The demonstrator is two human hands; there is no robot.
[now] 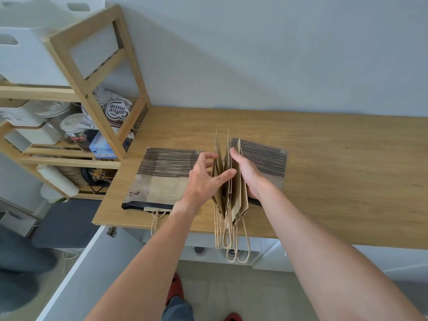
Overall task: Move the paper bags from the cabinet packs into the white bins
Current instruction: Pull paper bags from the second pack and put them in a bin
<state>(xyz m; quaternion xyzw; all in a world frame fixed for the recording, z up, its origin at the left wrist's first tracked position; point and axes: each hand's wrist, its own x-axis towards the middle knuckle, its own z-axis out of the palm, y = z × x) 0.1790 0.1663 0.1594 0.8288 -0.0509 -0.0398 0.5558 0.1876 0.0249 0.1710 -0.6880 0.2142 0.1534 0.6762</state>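
Note:
A bundle of folded brown paper bags stands on edge on the wooden countertop, twine handles hanging over the front edge. My left hand presses its left side, thumb across the front. My right hand grips the right side. Two striped packs of paper bags lie flat: the left pack is beside my left hand, and the right pack lies partly under my right hand. White bins sit on the top tier of a wooden shelf at the upper left.
The wooden shelf unit at the left holds jars, tins and boxes on its lower tiers. An open white cabinet door juts out below the countertop at the left. My feet in red slippers show on the floor.

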